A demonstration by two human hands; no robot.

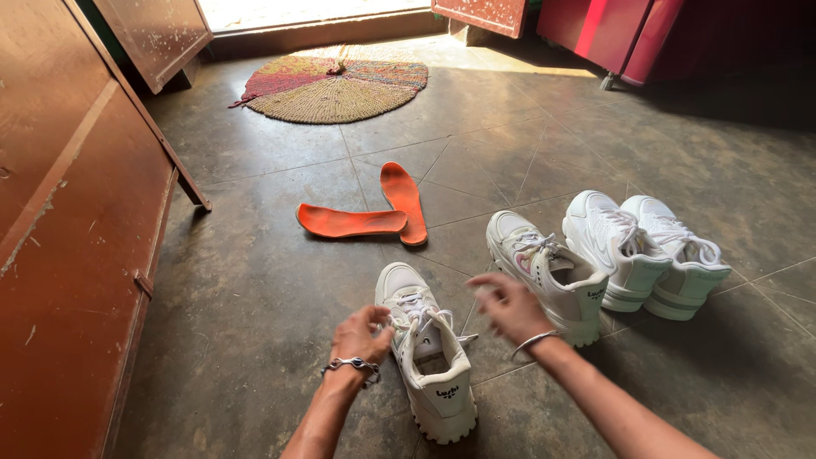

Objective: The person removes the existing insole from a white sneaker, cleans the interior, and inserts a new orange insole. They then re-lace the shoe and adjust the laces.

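Hands (361, 333) at four white sneakers (425, 357), two orange insoles (353, 223)

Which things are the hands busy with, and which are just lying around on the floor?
In use:
- nearest white sneaker, laces touched by the left hand
- right hand, hovering between that sneaker and the second white sneaker

Lying about:
- two orange insoles
- pair of white sneakers at the right
- round woven mat

Left hand (361, 333) on white sneaker (427, 365) laces; right hand (508, 308) hovering beside.
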